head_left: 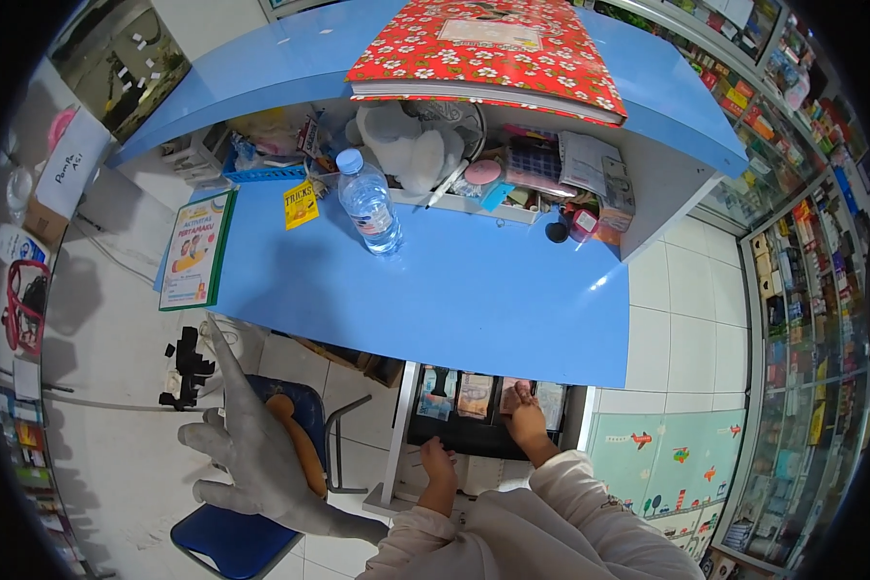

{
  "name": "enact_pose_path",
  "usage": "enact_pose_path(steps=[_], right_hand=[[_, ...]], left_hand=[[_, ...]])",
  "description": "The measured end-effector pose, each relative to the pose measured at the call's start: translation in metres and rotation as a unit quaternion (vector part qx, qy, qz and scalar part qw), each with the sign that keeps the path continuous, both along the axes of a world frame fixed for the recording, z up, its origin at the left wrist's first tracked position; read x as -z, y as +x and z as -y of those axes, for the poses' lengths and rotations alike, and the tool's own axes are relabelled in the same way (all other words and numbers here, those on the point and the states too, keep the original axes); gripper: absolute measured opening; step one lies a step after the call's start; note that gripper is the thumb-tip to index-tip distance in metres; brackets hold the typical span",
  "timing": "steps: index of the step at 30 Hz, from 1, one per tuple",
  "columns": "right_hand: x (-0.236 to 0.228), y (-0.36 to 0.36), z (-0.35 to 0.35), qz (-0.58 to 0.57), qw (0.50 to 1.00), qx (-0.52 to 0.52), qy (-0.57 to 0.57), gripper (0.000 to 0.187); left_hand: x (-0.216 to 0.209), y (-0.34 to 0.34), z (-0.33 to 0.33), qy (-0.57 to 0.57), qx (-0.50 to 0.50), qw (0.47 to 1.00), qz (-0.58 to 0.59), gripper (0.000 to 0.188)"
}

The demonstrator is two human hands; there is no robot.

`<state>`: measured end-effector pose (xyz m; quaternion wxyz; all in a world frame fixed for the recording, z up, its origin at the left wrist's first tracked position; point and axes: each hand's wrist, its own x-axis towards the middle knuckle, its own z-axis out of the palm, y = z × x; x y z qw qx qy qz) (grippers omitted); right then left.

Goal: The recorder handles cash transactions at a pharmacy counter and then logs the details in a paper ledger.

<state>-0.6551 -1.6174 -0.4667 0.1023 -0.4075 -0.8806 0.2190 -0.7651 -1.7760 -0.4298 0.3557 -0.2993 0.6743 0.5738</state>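
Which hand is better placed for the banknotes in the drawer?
Probably the right hand: it is at the banknotes in the black tray, while the left hand is by the tray's near edge.

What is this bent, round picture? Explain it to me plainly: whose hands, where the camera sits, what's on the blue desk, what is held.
No machine here: these are a person's own bare hands. The one picture comes from a wide fisheye camera on their head, looking down, so straight edges curve.

On the blue desk stand or lie a water bottle, a yellow packet and a green-edged booklet. A red flowered book rests on the raised shelf.

Below, in an open drawer, a black tray holds banknotes. The right hand reaches into it, fingers at the notes; the left hand is by its front edge. I can't tell whether either has a firm grip.
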Motion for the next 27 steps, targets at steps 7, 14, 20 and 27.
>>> enact_pose_path(steps=[7, 14, 20, 27], right_hand=[[-0.051, 0.006, -0.013, 0.084, 0.979, -0.040, -0.180, 0.020], [-0.116, 0.031, 0.042, -0.171, 0.970, -0.132, -0.114, 0.007], [-0.038, 0.071, -0.001, 0.130, 0.989, 0.006, -0.064, 0.026], [-0.019, 0.059, -0.027, 0.217, 0.968, -0.082, 0.099, 0.022]], left_hand=[[-0.004, 0.021, -0.011, 0.110, 0.145, 0.981, 0.073, 0.037], [0.014, 0.012, -0.005, 0.485, 0.178, 0.810, 0.276, 0.043], [-0.019, 0.028, 0.036, 0.354, 0.301, 0.874, 0.146, 0.029], [-0.066, 0.034, 0.141, 0.170, 0.573, 0.786, 0.158, 0.046]])
